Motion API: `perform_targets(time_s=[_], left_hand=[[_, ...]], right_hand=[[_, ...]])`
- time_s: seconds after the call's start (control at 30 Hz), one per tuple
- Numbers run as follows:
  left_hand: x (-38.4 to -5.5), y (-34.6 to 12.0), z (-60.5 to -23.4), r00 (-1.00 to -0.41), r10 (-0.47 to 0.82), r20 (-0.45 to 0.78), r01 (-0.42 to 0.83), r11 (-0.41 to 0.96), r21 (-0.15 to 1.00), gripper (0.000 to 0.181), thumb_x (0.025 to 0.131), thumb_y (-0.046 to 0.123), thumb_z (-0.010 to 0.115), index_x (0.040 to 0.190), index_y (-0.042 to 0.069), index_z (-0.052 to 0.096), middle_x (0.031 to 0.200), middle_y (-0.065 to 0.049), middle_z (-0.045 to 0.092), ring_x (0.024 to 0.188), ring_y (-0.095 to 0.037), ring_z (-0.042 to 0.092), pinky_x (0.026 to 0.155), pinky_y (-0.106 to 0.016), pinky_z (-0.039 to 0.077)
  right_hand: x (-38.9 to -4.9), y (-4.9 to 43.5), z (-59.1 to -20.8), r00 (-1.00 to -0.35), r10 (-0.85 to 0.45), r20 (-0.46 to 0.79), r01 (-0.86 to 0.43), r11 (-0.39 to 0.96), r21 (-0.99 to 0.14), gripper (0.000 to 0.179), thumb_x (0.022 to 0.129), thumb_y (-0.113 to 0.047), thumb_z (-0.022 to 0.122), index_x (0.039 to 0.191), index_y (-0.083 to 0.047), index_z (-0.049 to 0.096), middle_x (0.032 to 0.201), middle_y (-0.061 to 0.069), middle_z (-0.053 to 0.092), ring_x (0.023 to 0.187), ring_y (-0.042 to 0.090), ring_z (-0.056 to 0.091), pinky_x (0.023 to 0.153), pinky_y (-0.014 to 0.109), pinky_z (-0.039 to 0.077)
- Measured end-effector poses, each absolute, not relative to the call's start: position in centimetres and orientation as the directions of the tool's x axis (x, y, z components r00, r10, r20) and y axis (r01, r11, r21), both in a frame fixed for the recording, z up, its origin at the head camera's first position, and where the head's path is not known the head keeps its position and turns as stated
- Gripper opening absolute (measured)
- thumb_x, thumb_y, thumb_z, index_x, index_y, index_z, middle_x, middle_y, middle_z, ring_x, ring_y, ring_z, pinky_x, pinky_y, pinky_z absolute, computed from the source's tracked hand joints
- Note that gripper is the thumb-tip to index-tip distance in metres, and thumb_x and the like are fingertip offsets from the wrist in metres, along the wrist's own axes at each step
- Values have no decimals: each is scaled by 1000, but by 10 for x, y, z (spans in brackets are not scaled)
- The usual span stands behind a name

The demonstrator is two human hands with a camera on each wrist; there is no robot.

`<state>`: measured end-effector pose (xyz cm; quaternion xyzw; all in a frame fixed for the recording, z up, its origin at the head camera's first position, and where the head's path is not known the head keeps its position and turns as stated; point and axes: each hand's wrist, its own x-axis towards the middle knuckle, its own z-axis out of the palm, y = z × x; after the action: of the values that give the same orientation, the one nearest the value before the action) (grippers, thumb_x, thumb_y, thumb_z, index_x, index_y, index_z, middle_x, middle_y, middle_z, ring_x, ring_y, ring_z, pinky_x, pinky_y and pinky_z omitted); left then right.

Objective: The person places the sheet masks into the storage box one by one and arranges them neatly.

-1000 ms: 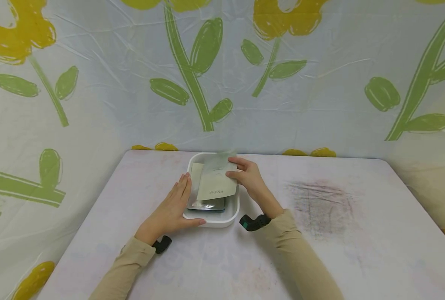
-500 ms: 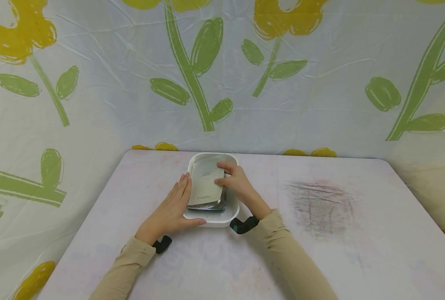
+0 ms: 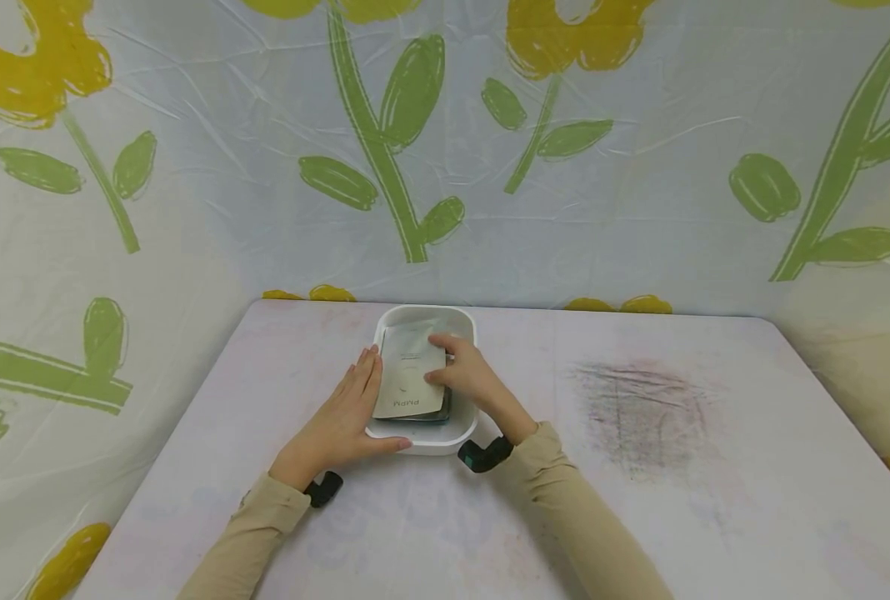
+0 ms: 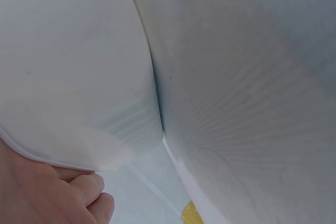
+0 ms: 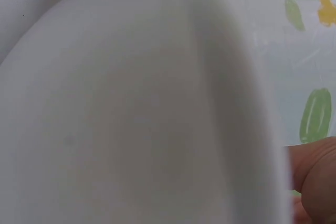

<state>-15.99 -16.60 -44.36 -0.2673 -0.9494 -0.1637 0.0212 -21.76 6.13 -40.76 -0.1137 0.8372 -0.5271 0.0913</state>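
Note:
A white tray (image 3: 460, 435) holds a small stack of flat packets. On top lies a pale green sachet (image 3: 403, 379) with dark lettering at its near end. My right hand (image 3: 471, 371) reaches over the tray's right rim and holds the sachet's right edge, thumb and fingertips on it. A darker, shiny packet (image 3: 439, 416) shows from under the sachet's near edge. My left hand (image 3: 343, 421) lies along the tray's left side, fingers straight and thumb at the front rim. The left wrist view shows that hand against the tray's outer wall (image 4: 79, 87).
The tray stands near the back edge of a pale table (image 3: 565, 517). Right of it the tabletop has a dark, smudged patch (image 3: 643, 417). Behind the table hangs a flower-printed cloth (image 3: 610, 225).
My right hand has moved left and slightly toward me, bringing the sachet down from a tilted position over the right side of the tray onto the stack. The left hand has stayed put.

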Motion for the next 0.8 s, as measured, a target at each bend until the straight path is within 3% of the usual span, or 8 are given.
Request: perform_targets(time_s=[0.23, 0.4, 0.57, 0.8], left_hand=[[-160, -166, -444, -860, 497, 118, 508, 807, 302, 130, 78, 87, 48, 156, -3, -4, 165, -15, -12, 151, -24, -10, 123, -42, 6], [-161, -166, -444, -855, 504, 125, 517, 802, 301, 129, 78, 85, 50, 156, -4, -3, 164, -17, -11, 151, -25, -9, 123, -43, 5], [-161, -166, -445, -852, 508, 130, 522, 801, 294, 129, 79, 85, 49, 156, -5, -3, 164, -17, -11, 151, -25, -10, 123, -43, 4], [-160, -167, -443, -849, 507, 146, 526, 791, 312, 129, 79, 83, 52, 156, -6, 2, 164, -19, -7, 152, -27, -6, 123, -45, 7]], right_hand=[[-215, 61, -407, -951, -307, -32, -113, 445, -888, 63, 82, 5, 70, 142, 5, 50, 142, 25, 49, 119, 37, 56, 98, 47, 50], [-211, 61, -406, -938, -346, -34, -128, 435, -892, 57, 86, 7, 59, 142, 7, 48, 140, 24, 50, 110, 30, 52, 93, 41, 48], [-207, 61, -401, -931, -363, -41, -132, 439, -889, 52, 90, 5, 54, 142, 9, 47, 144, 27, 46, 121, 32, 45, 105, 48, 42], [-204, 68, -391, -935, -344, -84, -109, 506, -856, 52, 97, -6, 54, 147, 2, 42, 149, 25, 41, 132, 40, 44, 106, 55, 42]])
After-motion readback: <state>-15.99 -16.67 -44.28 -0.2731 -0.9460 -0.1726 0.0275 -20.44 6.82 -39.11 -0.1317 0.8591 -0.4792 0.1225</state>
